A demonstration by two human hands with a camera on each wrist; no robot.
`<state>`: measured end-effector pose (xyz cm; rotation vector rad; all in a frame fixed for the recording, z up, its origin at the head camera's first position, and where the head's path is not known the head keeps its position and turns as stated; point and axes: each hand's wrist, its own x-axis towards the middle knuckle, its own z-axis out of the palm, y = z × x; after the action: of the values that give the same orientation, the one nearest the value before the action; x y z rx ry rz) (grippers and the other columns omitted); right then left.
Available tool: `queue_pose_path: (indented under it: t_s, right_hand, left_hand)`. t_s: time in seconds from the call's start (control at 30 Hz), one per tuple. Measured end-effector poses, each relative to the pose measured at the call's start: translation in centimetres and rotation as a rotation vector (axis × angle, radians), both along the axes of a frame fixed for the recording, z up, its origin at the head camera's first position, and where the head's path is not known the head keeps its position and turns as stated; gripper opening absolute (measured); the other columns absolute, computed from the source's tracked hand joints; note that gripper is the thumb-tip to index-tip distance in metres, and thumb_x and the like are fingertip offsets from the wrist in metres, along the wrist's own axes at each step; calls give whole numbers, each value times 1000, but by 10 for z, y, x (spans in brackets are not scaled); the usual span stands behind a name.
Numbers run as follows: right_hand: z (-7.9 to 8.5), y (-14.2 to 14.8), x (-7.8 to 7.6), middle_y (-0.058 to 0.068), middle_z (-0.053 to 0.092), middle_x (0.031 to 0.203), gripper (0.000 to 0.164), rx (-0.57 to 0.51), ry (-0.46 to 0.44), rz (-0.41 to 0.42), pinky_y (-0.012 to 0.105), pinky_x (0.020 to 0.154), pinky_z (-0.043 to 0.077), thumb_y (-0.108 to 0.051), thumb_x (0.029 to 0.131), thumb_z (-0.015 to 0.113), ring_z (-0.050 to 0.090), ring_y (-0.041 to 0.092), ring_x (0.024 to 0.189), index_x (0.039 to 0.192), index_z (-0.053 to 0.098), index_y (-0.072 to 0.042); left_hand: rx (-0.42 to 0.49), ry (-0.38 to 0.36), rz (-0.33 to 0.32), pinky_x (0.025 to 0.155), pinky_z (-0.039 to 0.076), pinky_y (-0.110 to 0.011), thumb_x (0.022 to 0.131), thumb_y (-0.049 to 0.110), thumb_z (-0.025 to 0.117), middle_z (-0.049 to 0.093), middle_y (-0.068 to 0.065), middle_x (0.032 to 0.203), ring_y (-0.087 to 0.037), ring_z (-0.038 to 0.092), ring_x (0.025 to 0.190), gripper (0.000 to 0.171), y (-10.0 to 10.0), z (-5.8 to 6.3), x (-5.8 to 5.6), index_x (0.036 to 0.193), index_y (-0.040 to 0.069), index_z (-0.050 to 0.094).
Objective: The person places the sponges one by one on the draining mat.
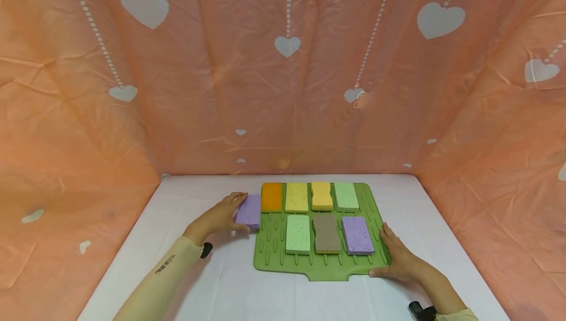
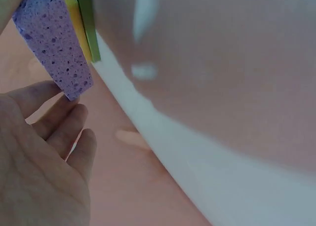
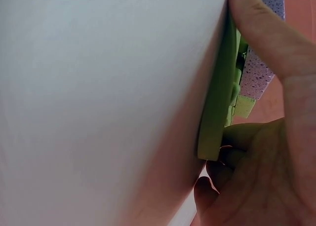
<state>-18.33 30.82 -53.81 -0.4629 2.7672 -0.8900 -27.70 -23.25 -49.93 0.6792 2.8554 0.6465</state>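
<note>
In the head view my left hand point(image 1: 222, 215) holds a purple sponge point(image 1: 249, 211) between thumb and fingers, at the left edge of a green ridged mat point(image 1: 269, 257). The left wrist view shows the pitted face of that purple sponge point(image 2: 54, 43), with fingertips at its lower end. My right hand point(image 1: 400, 259) grips the mat's lower right corner, thumb on the front edge and fingers along the right side. Two rows of sponges lie on the mat: orange point(image 1: 271, 197), yellow point(image 1: 297, 197), wavy yellow point(image 1: 322, 196) and green point(image 1: 346, 197) behind; green point(image 1: 298, 235), grey-brown point(image 1: 326, 234) and purple point(image 1: 357, 235) in front.
The mat lies on a white table point(image 1: 221, 281). An orange cloth point(image 1: 283, 90) with white hearts stands behind the table and along both sides. A tab point(image 1: 328, 277) juts from the mat's front edge.
</note>
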Motion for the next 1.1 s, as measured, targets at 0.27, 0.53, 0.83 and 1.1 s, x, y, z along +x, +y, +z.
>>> queue_pose_path:
  t_s: [0.27,0.53,0.83,1.1]
  right_hand:
    - [-1,-1,-1,44,5,168,134,-6,3,-1,78,120,19,-37,75,99,11,69,150,159,15,24]
    - [3,-2,2,44,5,168,133,-9,-3,-8,77,121,18,-36,74,100,10,69,151,158,16,24]
    - [4,-2,1,44,4,169,133,-4,-17,-13,78,120,18,-38,75,99,9,69,151,159,16,24]
    - [4,-2,1,43,3,169,133,-10,-23,-17,79,120,17,-38,75,99,8,69,151,159,15,23]
  left_hand:
    - [-16,43,-8,125,36,-58,83,46,93,35,-22,170,-43,41,153,114,13,-3,18,166,-3,33]
    - [-6,91,-22,123,38,-57,81,45,94,40,-22,167,-42,45,150,111,26,-3,36,164,-4,38]
    - [-15,111,-81,121,42,-56,80,53,93,42,-22,165,-41,48,147,114,44,-6,47,162,-4,40]
    - [-12,85,-101,124,39,-56,82,53,92,37,-24,168,-42,43,152,115,57,-11,52,164,-5,35]
